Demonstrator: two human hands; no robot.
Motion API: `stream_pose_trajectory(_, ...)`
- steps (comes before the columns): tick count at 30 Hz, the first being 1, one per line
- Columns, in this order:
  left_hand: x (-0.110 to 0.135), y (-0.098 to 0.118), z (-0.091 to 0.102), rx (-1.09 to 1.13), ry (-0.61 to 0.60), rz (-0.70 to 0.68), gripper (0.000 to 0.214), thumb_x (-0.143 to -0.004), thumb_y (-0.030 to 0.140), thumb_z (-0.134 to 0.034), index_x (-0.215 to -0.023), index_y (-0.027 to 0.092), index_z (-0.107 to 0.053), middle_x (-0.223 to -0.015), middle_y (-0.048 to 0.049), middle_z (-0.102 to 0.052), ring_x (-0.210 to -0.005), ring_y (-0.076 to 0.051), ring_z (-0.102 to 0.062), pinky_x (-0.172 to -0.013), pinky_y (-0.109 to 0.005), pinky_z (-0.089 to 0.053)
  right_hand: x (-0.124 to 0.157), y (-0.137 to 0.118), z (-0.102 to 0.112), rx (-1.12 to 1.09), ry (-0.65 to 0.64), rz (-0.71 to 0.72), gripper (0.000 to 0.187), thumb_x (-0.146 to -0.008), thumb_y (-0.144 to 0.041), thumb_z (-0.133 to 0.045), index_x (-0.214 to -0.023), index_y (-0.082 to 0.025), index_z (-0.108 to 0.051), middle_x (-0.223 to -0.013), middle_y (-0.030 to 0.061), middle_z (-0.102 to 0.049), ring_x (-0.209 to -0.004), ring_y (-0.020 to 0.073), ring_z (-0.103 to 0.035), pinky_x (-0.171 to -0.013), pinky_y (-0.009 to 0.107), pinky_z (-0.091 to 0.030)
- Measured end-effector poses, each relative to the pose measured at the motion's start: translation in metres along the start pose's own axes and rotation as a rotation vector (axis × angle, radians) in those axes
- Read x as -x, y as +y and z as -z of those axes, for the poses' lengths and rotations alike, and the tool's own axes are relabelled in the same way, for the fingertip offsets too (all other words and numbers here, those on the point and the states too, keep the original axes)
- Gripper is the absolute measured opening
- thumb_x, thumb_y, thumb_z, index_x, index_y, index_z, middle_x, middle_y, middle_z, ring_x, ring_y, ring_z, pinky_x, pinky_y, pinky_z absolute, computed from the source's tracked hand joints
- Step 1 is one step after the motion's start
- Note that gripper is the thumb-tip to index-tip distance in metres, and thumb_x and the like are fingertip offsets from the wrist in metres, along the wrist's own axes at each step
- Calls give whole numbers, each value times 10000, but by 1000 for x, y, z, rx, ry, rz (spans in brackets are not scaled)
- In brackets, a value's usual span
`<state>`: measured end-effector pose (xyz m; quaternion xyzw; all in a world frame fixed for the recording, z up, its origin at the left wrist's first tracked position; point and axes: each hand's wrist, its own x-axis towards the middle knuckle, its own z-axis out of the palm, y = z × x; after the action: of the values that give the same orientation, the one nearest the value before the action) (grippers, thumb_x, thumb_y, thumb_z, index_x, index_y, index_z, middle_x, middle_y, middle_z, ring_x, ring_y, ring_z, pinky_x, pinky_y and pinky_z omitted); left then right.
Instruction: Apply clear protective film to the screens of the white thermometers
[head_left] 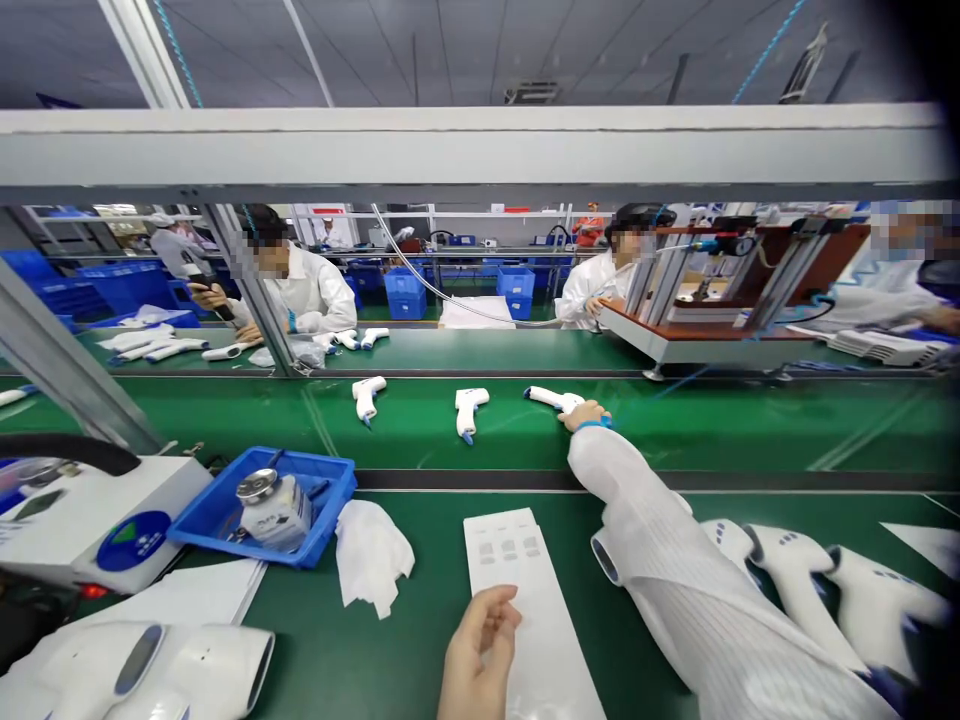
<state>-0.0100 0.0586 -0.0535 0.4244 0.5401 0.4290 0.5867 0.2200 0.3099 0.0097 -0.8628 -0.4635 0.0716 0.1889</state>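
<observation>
My right hand (586, 414) reaches out over the green conveyor belt, fingers closed around the handle end of a white and blue thermometer gun (550, 397). Two more thermometer guns, one in the middle (470, 412) and one farther left (366, 398), lie apart on the belt. Close to me, my left hand (481, 650) is above a white label sheet (536, 620) with a few small grey labels near its top. Its fingers are curled with the tips close together; whatever they may pinch is too small or hidden to tell.
A blue tray (330, 520) holds a metal-lidded bottle, beside a crumpled white cloth (373, 555). White gun housings lie at lower left (202, 670) and right (799, 570), partly behind my right sleeve. Across the belt, co-workers (311, 290) sit near a fixture (697, 340).
</observation>
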Motion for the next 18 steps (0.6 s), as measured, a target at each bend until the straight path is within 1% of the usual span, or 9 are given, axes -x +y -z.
stream_pose_trajectory(3, -7, -9, 0, 18, 31, -16, 400, -757, 529, -646, -937, 175, -697, -822, -92, -636, -850, -263, -592, -837, -378, -444, -8, 12, 4, -106, -100, 116, 347, -928, -332, -587, -1223, -151, -565, -1228, 103, -591, -1033, 223, -620, -862, 428, -537)
stream_pose_trajectory(6, -12, -6, 5, 143, 131, -74, 471, -734, 530, -680, -1045, 177, -670, -877, -87, -620, -850, -240, -593, -798, -342, -461, 6, 14, 6, -253, -238, 333, 319, -917, -279, -593, -1201, -137, -564, -1181, 95, -609, -1001, 217, -621, -845, 406, -534)
stream_pose_trajectory(9, -10, 12, 10, 377, 203, -88, 626, -722, 520, -703, -1240, 196, -569, -944, -81, -599, -885, -230, -602, -819, -347, -488, 54, 19, 9, -400, -429, 583, 354, -782, -120, -638, -1128, -124, -563, -1009, 46, -647, -902, 202, -615, -796, 346, -520)
stream_pose_trajectory(11, -4, 26, 9, 513, 92, -32, 745, -748, 481, -687, -1401, 250, -415, -1010, -82, -604, -918, -234, -615, -800, -355, -512, 101, 27, 15, -461, -568, 731, 394, -684, -68, -651, -1060, -156, -573, -922, 2, -646, -849, 189, -609, -770, 317, -511)
stream_pose_trajectory(13, 7, 38, 5, 586, -81, 37, 888, -742, 388, -702, -1492, 309, -233, -1034, -70, -612, -840, -212, -632, -696, -326, -531, 149, 37, 23, -495, -677, 875, 364, -681, -68, -640, -1021, -189, -591, -972, 8, -647, -890, 189, -608, -807, 313, -497)
stream_pose_trajectory(14, 13, 42, 2, 587, -148, 81, 940, -743, 343, -704, -1509, 330, -159, -993, -57, -618, -741, -186, -627, -609, -297, -523, 169, 42, 27, -503, -703, 980, 359, -716, -75, -611, -1053, -196, -583, -1019, 34, -644, -936, 203, -603, -835, 333, -489)
stream_pose_trajectory(15, 20, 44, 0, 571, -185, 125, 970, -749, 310, -700, -1515, 344, -107, -924, -38, -618, -628, -153, -593, -517, -264, -493, 186, 48, 30, -493, -716, 1037, 409, -736, -76, -594, -1123, -206, -564, -1087, 54, -636, -1001, 217, -592, -881, 354, -477)
stream_pose_trajectory(16, 27, 46, -2, 545, -186, 167, 977, -762, 291, -692, -1517, 355, -75, -843, -14, -603, -538, -126, -539, -443, -235, -451, 198, 53, 32, -478, -721, 1076, 458, -752, -76, -579, -1188, -213, -537, -1148, 73, -620, -1062, 231, -576, -924, 378, -461)
stream_pose_trajectory(18, 39, 46, -2, 485, -99, 231, 926, -810, 303, -658, -1512, 378, -58, -722, 26, -546, -459, -101, -453, -372, -201, -387, 209, 62, 30, -440, -704, 1050, 505, -768, -72, -570, -1247, -224, -510, -1215, 87, -589, -1139, 245, -550, -982, 406, -436)
